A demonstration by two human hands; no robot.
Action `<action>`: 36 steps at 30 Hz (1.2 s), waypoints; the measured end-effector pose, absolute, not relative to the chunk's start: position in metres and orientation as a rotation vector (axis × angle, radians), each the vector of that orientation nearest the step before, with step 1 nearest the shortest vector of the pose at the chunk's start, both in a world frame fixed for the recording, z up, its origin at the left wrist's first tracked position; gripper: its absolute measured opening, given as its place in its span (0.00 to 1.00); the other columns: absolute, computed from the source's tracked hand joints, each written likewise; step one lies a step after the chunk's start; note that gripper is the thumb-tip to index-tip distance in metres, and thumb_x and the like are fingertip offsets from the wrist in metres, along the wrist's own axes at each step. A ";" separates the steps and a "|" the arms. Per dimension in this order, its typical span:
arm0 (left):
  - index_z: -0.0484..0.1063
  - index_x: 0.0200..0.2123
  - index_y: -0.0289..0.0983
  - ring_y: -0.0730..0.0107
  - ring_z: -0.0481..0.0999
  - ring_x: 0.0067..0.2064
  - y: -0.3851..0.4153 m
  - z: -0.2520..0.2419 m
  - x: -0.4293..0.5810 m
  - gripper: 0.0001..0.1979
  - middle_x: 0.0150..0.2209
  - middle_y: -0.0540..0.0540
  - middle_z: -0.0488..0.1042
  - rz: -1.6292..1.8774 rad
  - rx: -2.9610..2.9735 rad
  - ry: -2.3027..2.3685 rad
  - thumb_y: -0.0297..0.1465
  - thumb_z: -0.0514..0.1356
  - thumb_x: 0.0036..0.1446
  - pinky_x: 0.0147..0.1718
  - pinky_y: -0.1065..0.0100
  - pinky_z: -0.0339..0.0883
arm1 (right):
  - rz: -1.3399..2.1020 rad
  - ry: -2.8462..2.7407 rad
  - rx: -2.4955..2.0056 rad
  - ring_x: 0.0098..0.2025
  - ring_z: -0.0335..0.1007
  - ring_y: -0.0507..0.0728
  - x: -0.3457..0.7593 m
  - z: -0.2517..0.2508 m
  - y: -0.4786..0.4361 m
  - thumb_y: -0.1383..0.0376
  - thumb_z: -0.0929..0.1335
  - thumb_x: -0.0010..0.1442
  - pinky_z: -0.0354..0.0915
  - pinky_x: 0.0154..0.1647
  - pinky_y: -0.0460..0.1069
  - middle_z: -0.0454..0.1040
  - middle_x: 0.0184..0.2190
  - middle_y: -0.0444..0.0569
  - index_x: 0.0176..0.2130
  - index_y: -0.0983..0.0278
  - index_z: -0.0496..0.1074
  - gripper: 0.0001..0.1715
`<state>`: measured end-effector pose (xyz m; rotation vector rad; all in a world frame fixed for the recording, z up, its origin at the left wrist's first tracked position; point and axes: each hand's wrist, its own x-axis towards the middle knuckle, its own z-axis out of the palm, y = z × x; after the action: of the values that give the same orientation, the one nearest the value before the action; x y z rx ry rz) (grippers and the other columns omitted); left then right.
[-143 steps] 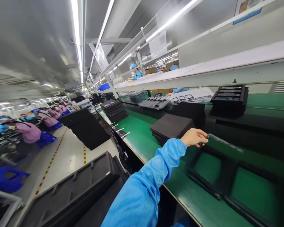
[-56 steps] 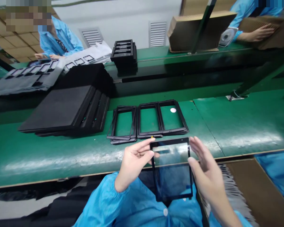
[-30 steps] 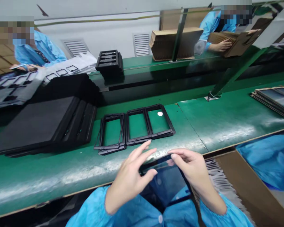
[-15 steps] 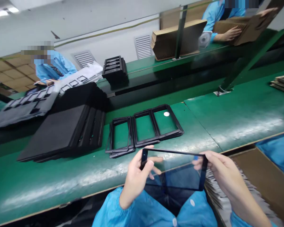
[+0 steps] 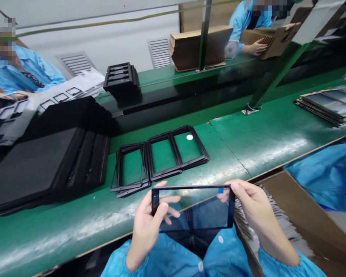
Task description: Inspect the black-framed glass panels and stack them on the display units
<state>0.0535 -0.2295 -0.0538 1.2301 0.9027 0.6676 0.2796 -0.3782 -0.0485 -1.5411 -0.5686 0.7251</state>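
While the left hand (image 5: 148,227) and right hand (image 5: 252,204) are gripping the dark glass panel (image 5: 193,209) by its short edges, fingers (image 5: 239,188) closed on it, it is hovering above the worktop's (image 5: 276,134) near edge, not yet laid in any black frame (image 5: 161,156) beyond.

The green bench (image 5: 276,134) runs crosswise just beyond the left grip (image 5: 148,225) and the right grip (image 5: 252,204). Straight ahead of the left grip lie flat stacks of black frames (image 5: 163,156), with a small white disc (image 5: 189,137) on the bench inside the rightmost opening. A stack of black trays (image 5: 43,169) sits well out to its left, and a stack of glass panels (image 5: 328,104) lies far to the right of the right grip.
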 end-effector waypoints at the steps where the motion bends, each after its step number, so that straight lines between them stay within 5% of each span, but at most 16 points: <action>1: 0.67 0.63 0.36 0.61 0.85 0.27 -0.231 -0.052 0.055 0.31 0.39 0.39 0.87 0.680 1.216 0.912 0.43 0.69 0.62 0.21 0.70 0.73 | 0.721 -0.586 -1.549 0.32 0.83 0.60 0.279 -0.048 -0.378 0.50 0.71 0.69 0.76 0.41 0.50 0.84 0.26 0.48 0.31 0.61 0.83 0.22; 7: 0.67 0.64 0.37 0.62 0.84 0.26 -0.236 -0.055 0.057 0.32 0.39 0.40 0.87 0.691 1.182 0.939 0.43 0.69 0.62 0.20 0.70 0.72 | 0.640 -0.440 -1.545 0.26 0.81 0.59 0.269 -0.054 -0.377 0.48 0.71 0.68 0.77 0.33 0.50 0.84 0.25 0.46 0.34 0.60 0.82 0.21; 11: 0.62 0.69 0.37 0.61 0.85 0.28 -0.235 -0.064 0.056 0.33 0.43 0.38 0.86 0.672 1.237 0.947 0.42 0.65 0.66 0.22 0.69 0.74 | 0.673 -0.449 -1.503 0.27 0.84 0.60 0.267 -0.054 -0.377 0.48 0.72 0.67 0.78 0.37 0.51 0.86 0.26 0.48 0.44 0.62 0.83 0.20; 14: 0.57 0.74 0.43 0.53 0.85 0.53 -0.226 -0.063 0.057 0.35 0.63 0.34 0.77 0.780 1.586 0.918 0.37 0.63 0.69 0.48 0.57 0.80 | 0.701 -0.482 -1.552 0.28 0.85 0.60 0.266 -0.053 -0.381 0.51 0.75 0.64 0.79 0.35 0.50 0.86 0.28 0.50 0.47 0.62 0.81 0.20; 16: 0.64 0.72 0.46 0.49 0.71 0.69 -0.216 -0.056 0.059 0.32 0.71 0.38 0.68 0.817 1.995 0.823 0.33 0.65 0.67 0.69 0.44 0.62 | 0.687 -0.504 -1.602 0.27 0.85 0.61 0.264 -0.052 -0.383 0.51 0.75 0.64 0.79 0.33 0.50 0.86 0.28 0.51 0.46 0.62 0.81 0.19; 18: 0.74 0.64 0.47 0.48 0.68 0.71 -0.206 -0.046 0.064 0.24 0.67 0.42 0.74 0.689 2.335 0.638 0.31 0.65 0.66 0.74 0.37 0.45 | 0.672 -0.533 -1.635 0.28 0.86 0.61 0.261 -0.051 -0.384 0.51 0.75 0.64 0.79 0.32 0.49 0.87 0.28 0.51 0.46 0.62 0.81 0.19; 21: 0.82 0.55 0.45 0.52 0.82 0.56 -0.197 -0.033 0.073 0.14 0.51 0.44 0.86 0.445 2.477 0.410 0.33 0.62 0.70 0.71 0.39 0.55 | 0.669 -0.551 -1.659 0.27 0.86 0.61 0.255 -0.051 -0.386 0.51 0.75 0.64 0.80 0.31 0.49 0.87 0.28 0.51 0.45 0.61 0.82 0.18; 23: 0.84 0.50 0.42 0.55 0.86 0.46 -0.196 -0.029 0.078 0.12 0.44 0.44 0.88 0.381 2.472 0.373 0.34 0.60 0.72 0.60 0.48 0.72 | 0.669 -0.545 -1.662 0.26 0.86 0.61 0.253 -0.051 -0.387 0.51 0.75 0.64 0.80 0.30 0.49 0.87 0.28 0.51 0.44 0.61 0.82 0.18; 25: 0.85 0.47 0.40 0.56 0.86 0.41 -0.197 -0.028 0.080 0.13 0.42 0.43 0.88 0.382 2.468 0.360 0.35 0.59 0.73 0.46 0.57 0.78 | 0.678 -0.531 -1.658 0.26 0.85 0.61 0.253 -0.053 -0.388 0.51 0.75 0.64 0.80 0.29 0.49 0.86 0.27 0.51 0.44 0.61 0.82 0.17; 31: 0.84 0.48 0.38 0.54 0.87 0.40 -0.202 -0.028 0.077 0.15 0.42 0.42 0.88 0.402 2.530 0.361 0.34 0.57 0.73 0.40 0.61 0.76 | 0.715 -0.519 -1.622 0.26 0.85 0.60 0.255 -0.055 -0.388 0.52 0.75 0.65 0.80 0.30 0.48 0.87 0.27 0.50 0.44 0.61 0.83 0.16; 36: 0.75 0.64 0.39 0.51 0.87 0.45 -0.215 -0.026 0.087 0.21 0.51 0.41 0.86 0.166 2.497 0.283 0.34 0.55 0.73 0.40 0.60 0.78 | 0.813 -0.623 -1.564 0.25 0.85 0.60 0.244 -0.053 -0.374 0.54 0.75 0.65 0.81 0.29 0.49 0.86 0.27 0.48 0.44 0.61 0.84 0.14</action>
<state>0.0871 -0.2148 -0.0258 2.4970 0.2826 0.1663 0.2439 -0.3737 -0.0530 -1.5643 -0.6228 0.8134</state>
